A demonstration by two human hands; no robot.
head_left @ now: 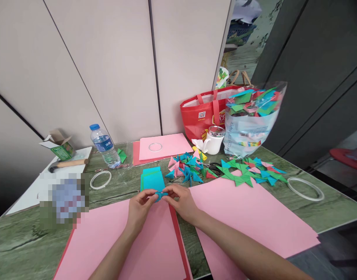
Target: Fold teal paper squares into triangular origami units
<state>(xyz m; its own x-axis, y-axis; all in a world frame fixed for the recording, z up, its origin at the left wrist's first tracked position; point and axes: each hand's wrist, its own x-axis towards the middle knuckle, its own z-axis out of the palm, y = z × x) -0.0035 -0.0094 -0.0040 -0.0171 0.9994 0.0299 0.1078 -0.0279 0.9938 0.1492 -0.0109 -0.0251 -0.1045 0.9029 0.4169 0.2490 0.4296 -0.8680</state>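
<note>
Between my two hands is a small folded piece of blue paper (159,195), held above the pink paper sheets (149,241). My left hand (141,206) pinches its left end with thumb and fingertips. Its right end is pinched by my right hand (180,200). Just beyond my fingers lies a stack of blue and green paper squares (153,178). A heap of folded blue, pink and green paper pieces (188,168) sits farther right. Star-shaped paper rings (239,175) lie beyond that.
A water bottle (106,147), a hammer (70,164) and a small green box (60,147) stand or lie at left. A white mug (214,142), a red bag (193,118) and a plastic bag of folded paper (248,128) stand at back right. More pink sheets (251,221) lie right.
</note>
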